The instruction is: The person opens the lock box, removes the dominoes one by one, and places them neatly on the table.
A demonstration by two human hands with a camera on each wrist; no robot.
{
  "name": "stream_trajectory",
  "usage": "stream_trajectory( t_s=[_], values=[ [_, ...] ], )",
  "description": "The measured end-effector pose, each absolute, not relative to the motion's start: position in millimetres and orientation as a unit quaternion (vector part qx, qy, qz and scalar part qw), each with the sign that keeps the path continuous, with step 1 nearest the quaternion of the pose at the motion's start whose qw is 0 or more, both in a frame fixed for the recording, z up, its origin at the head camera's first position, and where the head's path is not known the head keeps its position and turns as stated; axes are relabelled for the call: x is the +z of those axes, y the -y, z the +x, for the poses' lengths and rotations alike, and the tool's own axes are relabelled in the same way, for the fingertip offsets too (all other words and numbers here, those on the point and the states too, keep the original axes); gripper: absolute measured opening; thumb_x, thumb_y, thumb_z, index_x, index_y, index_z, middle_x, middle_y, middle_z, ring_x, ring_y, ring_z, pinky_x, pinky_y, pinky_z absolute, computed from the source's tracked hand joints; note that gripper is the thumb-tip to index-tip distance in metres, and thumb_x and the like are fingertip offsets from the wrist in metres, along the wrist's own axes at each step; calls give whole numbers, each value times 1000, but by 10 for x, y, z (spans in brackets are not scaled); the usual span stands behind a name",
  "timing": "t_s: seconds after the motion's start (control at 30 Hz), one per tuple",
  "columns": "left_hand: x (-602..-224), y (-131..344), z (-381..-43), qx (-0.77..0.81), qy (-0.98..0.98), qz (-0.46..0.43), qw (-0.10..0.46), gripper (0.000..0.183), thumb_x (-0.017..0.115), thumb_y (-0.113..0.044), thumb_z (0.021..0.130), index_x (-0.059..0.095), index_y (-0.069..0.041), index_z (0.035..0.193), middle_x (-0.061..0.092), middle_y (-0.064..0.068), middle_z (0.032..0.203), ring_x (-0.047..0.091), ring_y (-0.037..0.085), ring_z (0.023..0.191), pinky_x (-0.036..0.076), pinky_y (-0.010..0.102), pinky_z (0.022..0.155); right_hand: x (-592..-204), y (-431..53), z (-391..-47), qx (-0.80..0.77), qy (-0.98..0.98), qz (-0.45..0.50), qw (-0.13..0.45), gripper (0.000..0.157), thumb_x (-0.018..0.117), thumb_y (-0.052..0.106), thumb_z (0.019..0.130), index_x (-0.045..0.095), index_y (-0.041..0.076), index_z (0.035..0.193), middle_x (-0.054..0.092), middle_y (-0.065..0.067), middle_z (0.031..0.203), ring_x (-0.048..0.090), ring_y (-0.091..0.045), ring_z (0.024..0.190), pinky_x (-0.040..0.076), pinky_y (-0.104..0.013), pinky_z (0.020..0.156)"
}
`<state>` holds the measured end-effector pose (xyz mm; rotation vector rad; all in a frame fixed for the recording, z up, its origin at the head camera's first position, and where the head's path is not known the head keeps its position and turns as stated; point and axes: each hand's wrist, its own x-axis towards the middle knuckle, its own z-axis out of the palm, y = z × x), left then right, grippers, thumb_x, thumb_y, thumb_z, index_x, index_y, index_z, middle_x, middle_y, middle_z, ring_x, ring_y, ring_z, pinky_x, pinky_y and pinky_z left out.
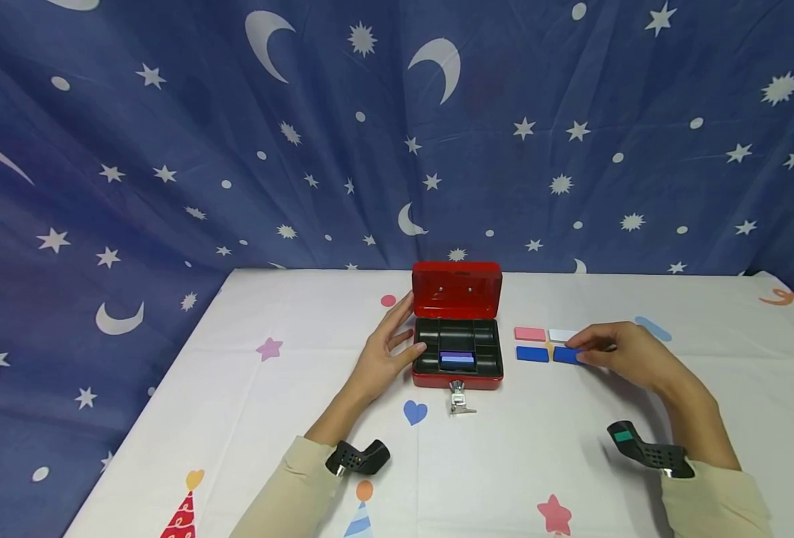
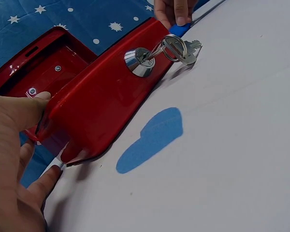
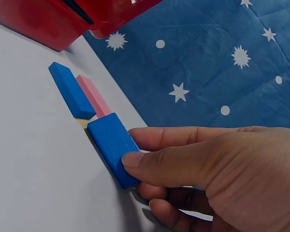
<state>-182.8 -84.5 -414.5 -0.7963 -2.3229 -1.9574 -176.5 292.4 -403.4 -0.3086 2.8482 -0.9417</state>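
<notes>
A red cash box (image 1: 460, 382) stands on the table with its lid (image 1: 457, 290) raised and a black compartment tray (image 1: 460, 329) inside. Blue and purple blocks (image 1: 457, 361) lie in the tray's front middle compartment. My left hand (image 1: 378, 362) holds the box's left side, thumb over the rim and fingers along the outside. Off to the right, my right hand (image 1: 639, 355) pinches a blue block (image 3: 111, 142) between thumb and fingers, its near end tilted up in the right wrist view. Beside it lie another blue block (image 1: 532, 354), a pink block (image 1: 529, 334) and a white block (image 1: 561, 335).
Keys on a ring (image 2: 181, 48) hang from the lock (image 2: 139, 63) on the box's front. The white tablecloth (image 1: 478, 463) carries printed shapes, such as a blue heart (image 1: 415, 412). Behind the table hangs a blue curtain (image 1: 343, 164) with stars and moons.
</notes>
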Motion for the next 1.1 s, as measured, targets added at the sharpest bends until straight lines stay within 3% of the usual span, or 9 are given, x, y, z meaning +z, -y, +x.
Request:
stream_trajectory(
  t_s=[0.5, 1.1],
  values=[
    [-4143, 842, -1820, -622, 741, -253, 2, 75, 65, 0, 88, 26, -6, 151, 26, 12, 154, 32, 33, 137, 37, 53, 102, -4062, -2893, -1767, -303, -945, -114, 49, 19, 73, 5, 82, 75, 9, 100, 68, -11, 99, 57, -24, 85, 50, -35, 72],
    [-4142, 840, -1821, -622, 739, -257, 4, 75, 65, 0, 88, 25, -5, 151, 26, 13, 154, 32, 34, 136, 37, 53, 102, -4067, -2898, -1770, -298, -948, -99, 42, 19, 73, 4, 81, 73, 7, 100, 62, -5, 87, 50, -23, 78, 43, -31, 64]
  ],
)
